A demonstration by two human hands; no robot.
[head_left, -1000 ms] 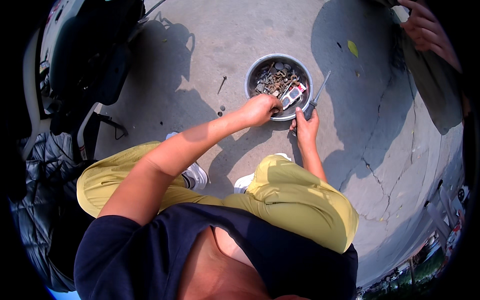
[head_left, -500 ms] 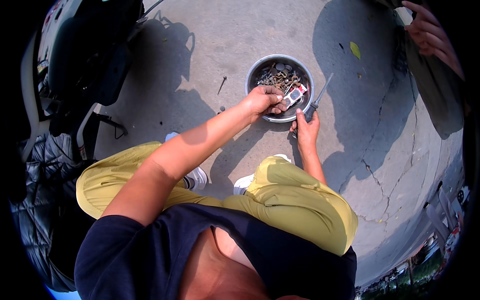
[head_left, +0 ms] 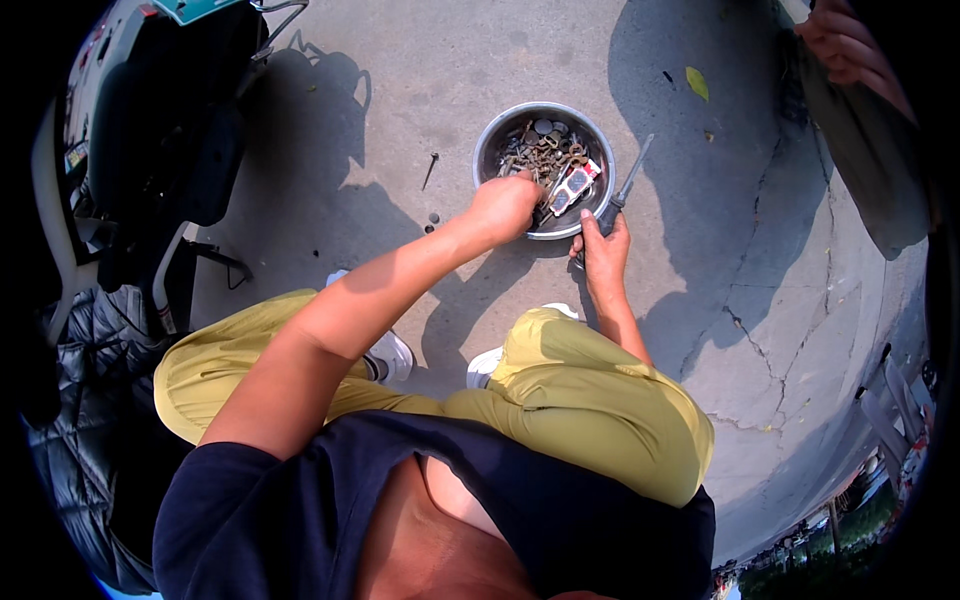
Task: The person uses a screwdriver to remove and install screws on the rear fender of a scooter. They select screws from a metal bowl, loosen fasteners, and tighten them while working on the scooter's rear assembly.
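Observation:
A round metal bowl [head_left: 482, 140] stands on the ground before me, with a heap of rusty screws, bolts and other small metal parts [head_left: 545, 150] inside. On the heap's right side lies a small white and red pack [head_left: 573, 190] with dark patches. My left hand [head_left: 507, 206] reaches over the near left rim, its fingers bent down into the parts; the fingertips are hidden. At the near right rim, my right hand [head_left: 606, 248] is closed round the dark handle of a screwdriver [head_left: 631, 178]. Its shaft points up and away, outside the bowl; the right thumb is at the rim.
A long screw [head_left: 430, 171] and small dark round bits [head_left: 433, 218] lie on the concrete left of the bowl. A parked scooter [head_left: 150, 130] and a dark quilted cover [head_left: 95, 400] stand at the left. Another person's hand [head_left: 850, 45] and dark trouser leg [head_left: 865, 170] show at upper right.
My left hand has moved off the white and red pack, leftward and down into the metal parts. The right hand still holds the screwdriver. The whole view has shifted slightly.

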